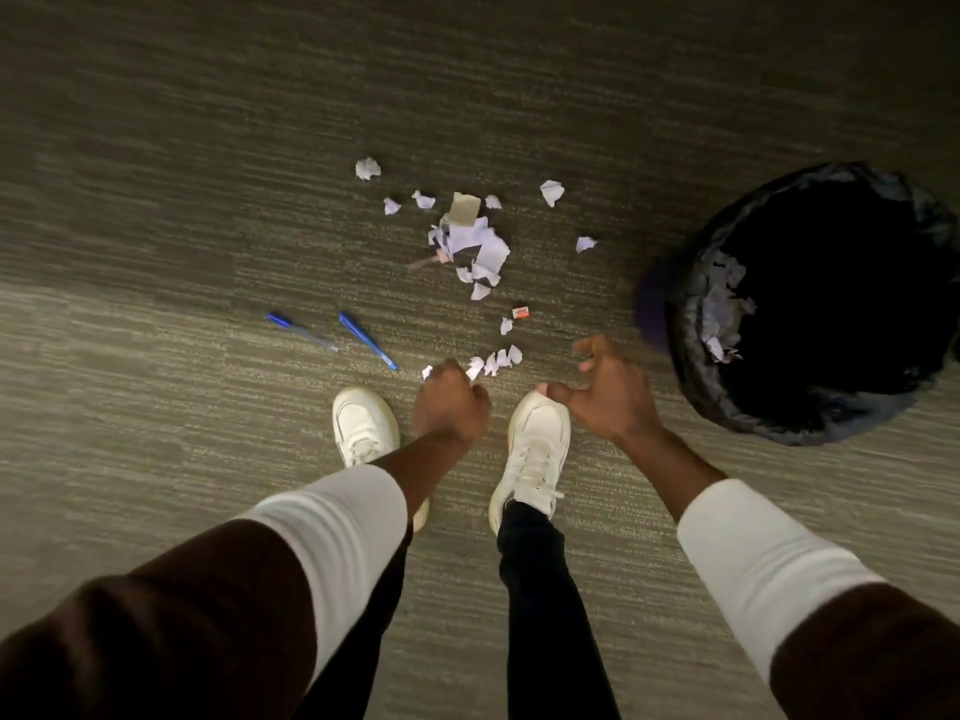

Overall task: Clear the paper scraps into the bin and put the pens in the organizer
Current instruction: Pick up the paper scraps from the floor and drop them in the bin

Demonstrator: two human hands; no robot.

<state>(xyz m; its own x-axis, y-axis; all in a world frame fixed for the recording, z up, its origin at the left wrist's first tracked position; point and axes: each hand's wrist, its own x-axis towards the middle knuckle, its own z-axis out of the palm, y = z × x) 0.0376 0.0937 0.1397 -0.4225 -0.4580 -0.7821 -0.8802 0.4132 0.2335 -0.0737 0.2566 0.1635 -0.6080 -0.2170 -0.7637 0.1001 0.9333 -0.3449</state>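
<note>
We see our left hand [451,402] with fingers curled shut around small white paper scraps, just below the main heap of torn white paper scraps [475,246] on the grey carpeted floor [156,200]. Our right hand [605,389] hangs with fingers loosely spread, holding nothing. Two blue ballpoint pens [366,339] lie left of the heap on open carpet. Right of the heap, the round black-lined bin [691,324] holds scraps along its inner wall.

bin [810,304] interior is pure black — depth and contents unreadable beyond a few scraps caught on the liner; its right rim is cut by the frame edge. left hand [451,405] is fisted over paper, amount hidden. Thin object [423,263] poking from under the scrap pile [475,246] — blurred, can't identify. Small red item [521,311] too tiny to tell.
</note>
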